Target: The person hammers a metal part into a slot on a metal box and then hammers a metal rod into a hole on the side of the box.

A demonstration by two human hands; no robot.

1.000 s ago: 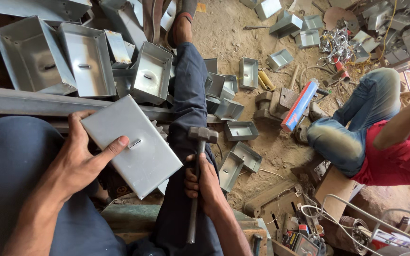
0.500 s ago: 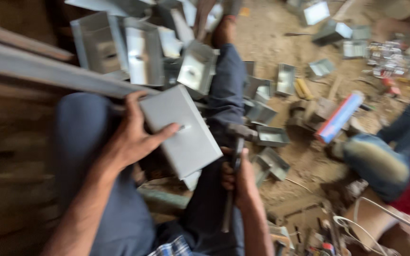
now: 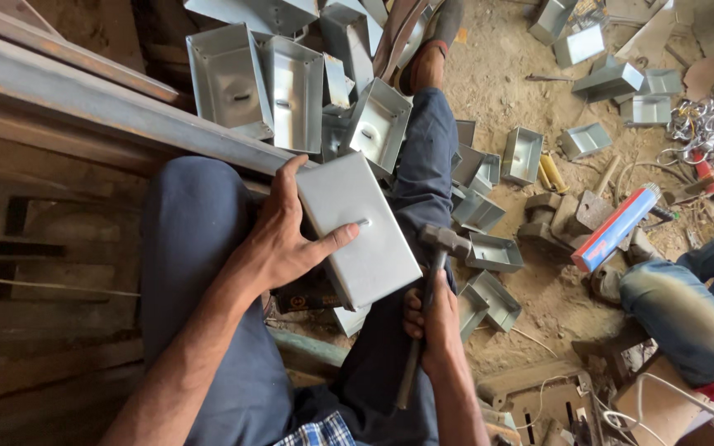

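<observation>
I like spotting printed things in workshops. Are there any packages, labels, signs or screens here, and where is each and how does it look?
Tube: lies on the dirt floor right of the hammer, a long cylinder, blue and red with a white end.
Dark label: under the metal box that the left hand holds, a black strip with pale print, partly hidden.
No signs or screens show.

Matt grey sheet-metal box (image 3: pixel 359 230), smooth; steel-headed hammer (image 3: pixel 431 281); rusty metal beam (image 3: pixel 109 103); rough, dusty dirt floor (image 3: pixel 497 91).

One hammer (image 3: pixel 433 285), one blue-and-red tube (image 3: pixel 616 228), two hands, many metal boxes.
</observation>
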